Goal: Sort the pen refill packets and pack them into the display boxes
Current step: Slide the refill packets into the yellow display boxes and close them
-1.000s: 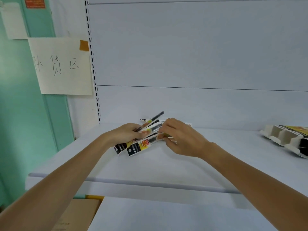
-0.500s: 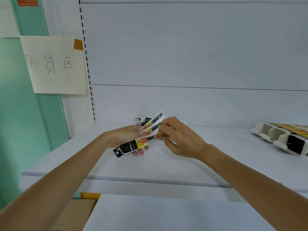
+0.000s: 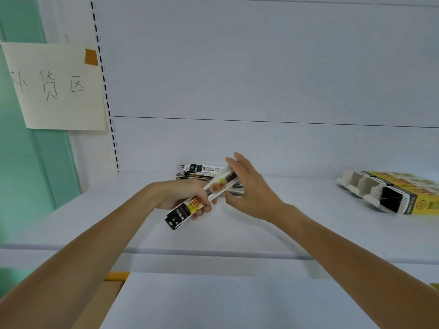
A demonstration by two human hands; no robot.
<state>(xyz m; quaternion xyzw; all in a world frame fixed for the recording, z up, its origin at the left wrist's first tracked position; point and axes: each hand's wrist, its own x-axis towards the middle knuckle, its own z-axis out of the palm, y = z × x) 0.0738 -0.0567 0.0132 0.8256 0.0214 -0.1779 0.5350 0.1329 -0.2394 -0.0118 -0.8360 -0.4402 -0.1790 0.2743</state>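
My left hand (image 3: 183, 198) grips a small bundle of pen refill packets (image 3: 200, 200), long narrow sleeves with black, yellow and white print, held slanting above the white shelf (image 3: 297, 224). My right hand (image 3: 249, 193) is beside the bundle's upper end with fingers straight, its palm against the packets' tips. Behind the hands a pile of more refill packets (image 3: 202, 170) lies on the shelf by the back wall. At the far right lie the display boxes (image 3: 389, 195), yellow and white cardboard with open compartments, on their side.
A paper sign (image 3: 54, 86) with handwriting is taped to the green wall at left. A slotted shelf upright (image 3: 107, 91) runs down beside it. A lower white shelf (image 3: 213, 302) and a brown carton (image 3: 99, 309) sit below.
My left hand has gathered the packets into one tight bundle and lifted it. My right hand let go of the packets and opened its fingers against the bundle's end. The camera moved closer.
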